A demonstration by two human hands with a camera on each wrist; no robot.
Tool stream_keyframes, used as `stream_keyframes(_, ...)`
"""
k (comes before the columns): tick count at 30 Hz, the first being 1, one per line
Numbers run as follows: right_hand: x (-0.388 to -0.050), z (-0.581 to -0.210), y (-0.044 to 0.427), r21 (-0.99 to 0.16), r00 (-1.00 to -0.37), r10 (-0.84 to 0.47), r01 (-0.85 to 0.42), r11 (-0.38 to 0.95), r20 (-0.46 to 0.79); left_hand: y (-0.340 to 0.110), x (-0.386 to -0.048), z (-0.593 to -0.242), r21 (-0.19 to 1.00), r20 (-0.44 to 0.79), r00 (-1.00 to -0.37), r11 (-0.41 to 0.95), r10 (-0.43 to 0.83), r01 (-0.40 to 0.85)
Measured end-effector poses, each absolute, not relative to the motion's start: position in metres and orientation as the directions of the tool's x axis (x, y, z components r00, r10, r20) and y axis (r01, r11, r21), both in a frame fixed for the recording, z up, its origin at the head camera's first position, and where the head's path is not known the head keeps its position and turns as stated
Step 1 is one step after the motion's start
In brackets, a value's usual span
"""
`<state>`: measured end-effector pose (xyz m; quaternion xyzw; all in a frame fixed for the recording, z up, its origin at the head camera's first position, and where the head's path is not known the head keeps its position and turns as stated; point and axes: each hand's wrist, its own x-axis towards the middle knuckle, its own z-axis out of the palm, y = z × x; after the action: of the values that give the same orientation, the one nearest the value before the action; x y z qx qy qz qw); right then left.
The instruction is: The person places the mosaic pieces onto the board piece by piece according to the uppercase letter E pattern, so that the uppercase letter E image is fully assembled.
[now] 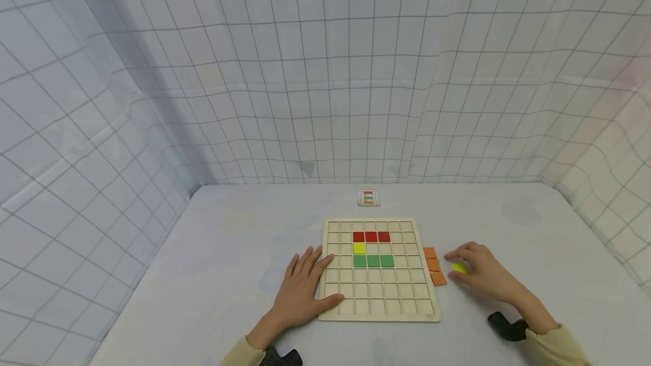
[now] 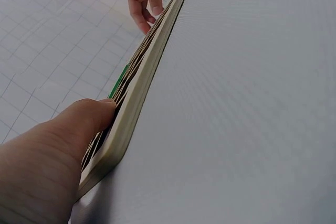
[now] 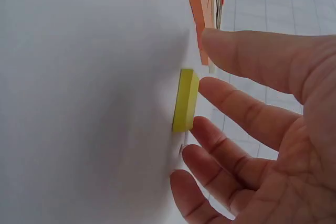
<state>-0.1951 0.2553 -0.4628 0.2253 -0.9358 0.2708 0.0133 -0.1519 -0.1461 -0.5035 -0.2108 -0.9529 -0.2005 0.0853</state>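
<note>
The person's left hand (image 1: 301,291), its grip loose and fingers spread, rests on the left edge of a pale, square, gridded wooden board (image 1: 378,317). The board carries three red square tiles (image 1: 371,236), one yellow square tile (image 1: 359,248) and three green square tiles (image 1: 373,261). Beside its right edge lie three orange square tiles (image 1: 434,265). Farther right, a loose yellow square tile (image 1: 460,268) lies on the white surface (image 1: 549,253) by the right hand (image 1: 480,273), whose grip is open, thumb and fingers parted.
</note>
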Motion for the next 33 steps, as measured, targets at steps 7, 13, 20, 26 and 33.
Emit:
stream_keyframes(7, -0.196, -0.464, 0.267, -0.516, -0.912, -0.402, -0.386, 0.765, 0.087, -0.146, -0.152, -0.504, 0.347, 0.255, -0.894, 0.828, 0.369, 0.440)
stream_keyframes(13, -0.196, -0.465, 0.268, -0.567, -0.928, -0.373, -0.315, 0.761, 0.015, -0.147, -0.152, -0.504, 0.352, 0.260, -0.892, 0.824, 0.369, 0.444)
stream_keyframes(20, -0.195, -0.466, 0.261, -0.602, -0.941, -0.340, -0.269, 0.751, -0.003, -0.147, -0.151, -0.504, 0.357, 0.253, -0.896, 0.826, 0.365, 0.437)
stream_keyframes(26, -0.195, -0.468, 0.256, -0.625, -0.948, -0.318, -0.266, 0.733, 0.030, -0.147, -0.152, -0.504, 0.358, 0.251, -0.896, 0.825, 0.366, 0.437)
stream_keyframes(33, -0.194, -0.468, 0.251, -0.644, -0.961, -0.275, -0.231, 0.730, 0.033, -0.147, -0.151, -0.503, 0.356, 0.242, -0.898, 0.828, 0.367, 0.434)
